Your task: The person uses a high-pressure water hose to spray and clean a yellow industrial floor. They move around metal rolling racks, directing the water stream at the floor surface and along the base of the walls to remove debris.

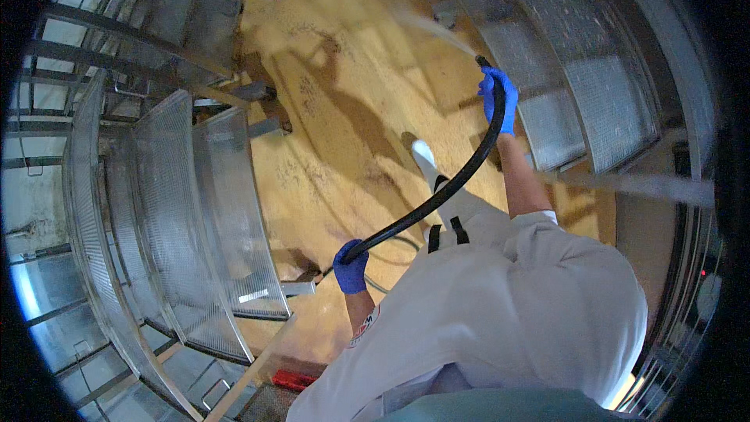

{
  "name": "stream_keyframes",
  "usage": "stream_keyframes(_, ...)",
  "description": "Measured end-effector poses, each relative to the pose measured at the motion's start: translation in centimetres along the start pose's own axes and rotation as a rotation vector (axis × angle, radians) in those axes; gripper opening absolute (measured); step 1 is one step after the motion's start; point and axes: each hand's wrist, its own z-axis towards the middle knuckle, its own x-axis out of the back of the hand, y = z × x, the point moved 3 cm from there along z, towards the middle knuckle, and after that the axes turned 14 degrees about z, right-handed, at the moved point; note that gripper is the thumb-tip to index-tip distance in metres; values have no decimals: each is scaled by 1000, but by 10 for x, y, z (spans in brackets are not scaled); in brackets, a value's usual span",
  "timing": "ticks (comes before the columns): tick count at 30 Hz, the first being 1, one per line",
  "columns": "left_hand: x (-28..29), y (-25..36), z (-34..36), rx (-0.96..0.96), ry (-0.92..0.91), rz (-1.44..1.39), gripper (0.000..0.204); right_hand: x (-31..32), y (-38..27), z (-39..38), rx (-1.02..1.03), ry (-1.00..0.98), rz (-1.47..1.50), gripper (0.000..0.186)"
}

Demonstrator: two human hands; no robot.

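- In the fully curled fingers of both the left hand and right hand, a black hose is gripped.
- Ahead of the left fingers, open floor is bordered by mesh shelves.

Pretty marked-up yellowish floor in here, with metal racks and mesh panels crowding both sides.

Your left fingers hide a stretch of the black hose; the spray beyond its far end is blurred. Along the edges of the floor, the left rack and right rack are cut off by the view's rim. Dark specks between them are too small to identify.
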Motion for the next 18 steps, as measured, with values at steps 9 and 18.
stream_keyframes(9,12,50,171,258,52,-34,16,-113,78,191,399,-9,-407,24)
stream_keyframes(18,32,62,353,325,116,-232,15,-242,86,336,309,56,37,12)
